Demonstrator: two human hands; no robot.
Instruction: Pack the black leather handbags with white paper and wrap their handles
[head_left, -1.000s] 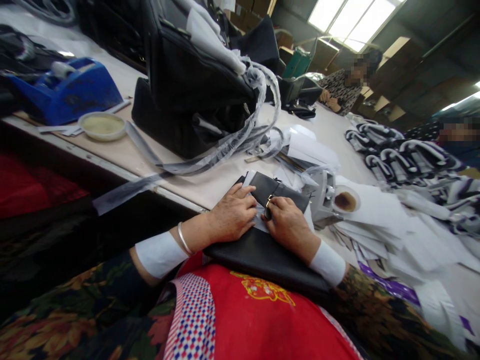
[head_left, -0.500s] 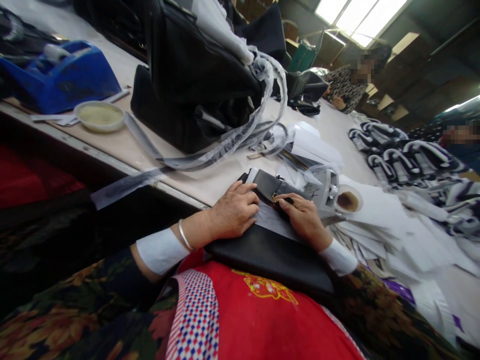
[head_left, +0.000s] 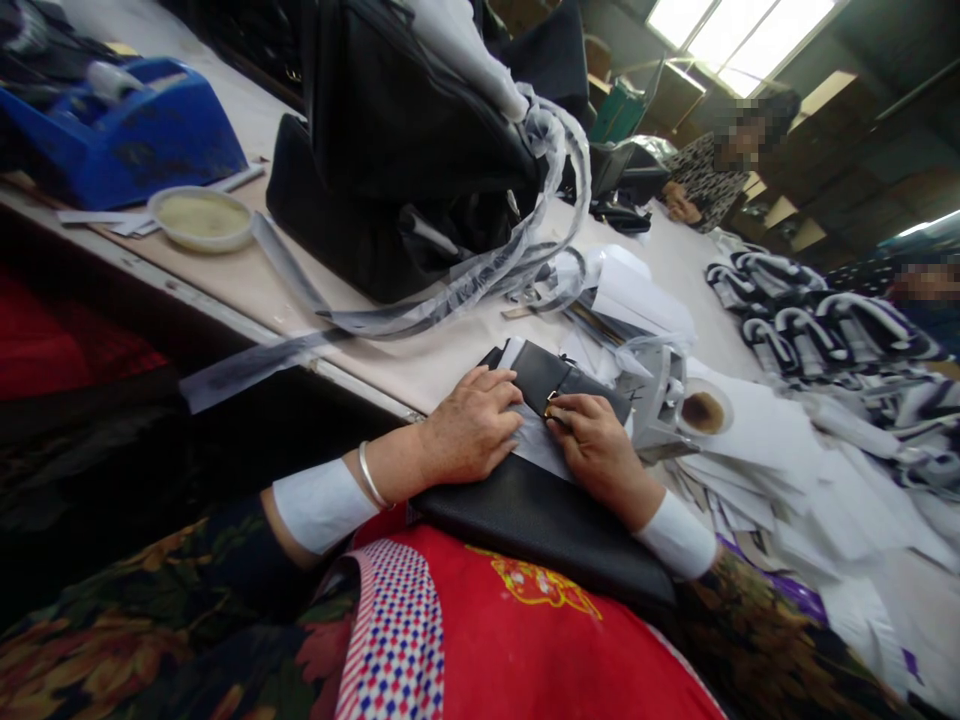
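A black leather bag lies at the table's edge against the red apron, with a thin white sheet on it. My left hand rests on the bag's left side, palm down, fingers stretched out and pressing the sheet and flap edge. At the middle of the black flap sits a small gold-coloured clasp. My right hand pinches this clasp between thumb and fingertips; the fingers hide part of it.
Behind stand large black bags with plastic-wrapped handles. To the left are a blue tape dispenser and a dish of pale paste. A grey metal device, a brown-stained cup and white papers lie right. A co-worker is across the table.
My right hand has turned and its fingers have closed in at the clasp; the dark tab seen in them before is now hidden. My left hand stays in place. The view has shifted slightly.
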